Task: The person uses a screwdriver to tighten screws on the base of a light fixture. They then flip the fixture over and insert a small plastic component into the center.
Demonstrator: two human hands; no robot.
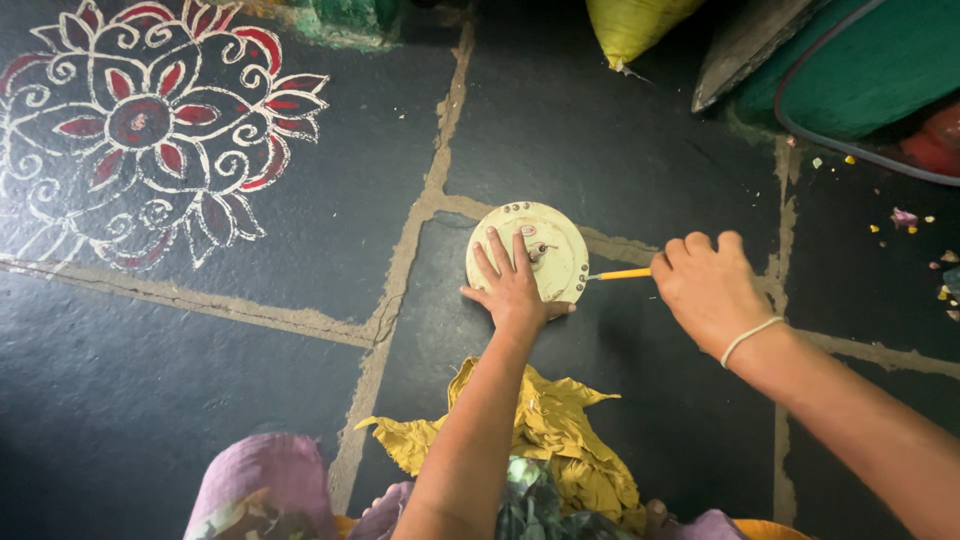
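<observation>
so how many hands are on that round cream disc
1: the left hand lies flat on the round disc. The right hand is beside it, gripping a yellow tool at the disc's edge.

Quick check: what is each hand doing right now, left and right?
Left hand: open, fingers spread, pressing flat on the round cream metal disc.
Right hand: closed around a yellow-handled tool, its tip at the disc's edge.

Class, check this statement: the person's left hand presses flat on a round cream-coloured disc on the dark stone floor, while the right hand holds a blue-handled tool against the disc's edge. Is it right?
One detail is wrong: the tool's handle is orange-yellow, not blue. The head view shows the left hand flat on the round cream disc on the dark stone floor, and the right hand holding the tool against the disc's edge.
</observation>
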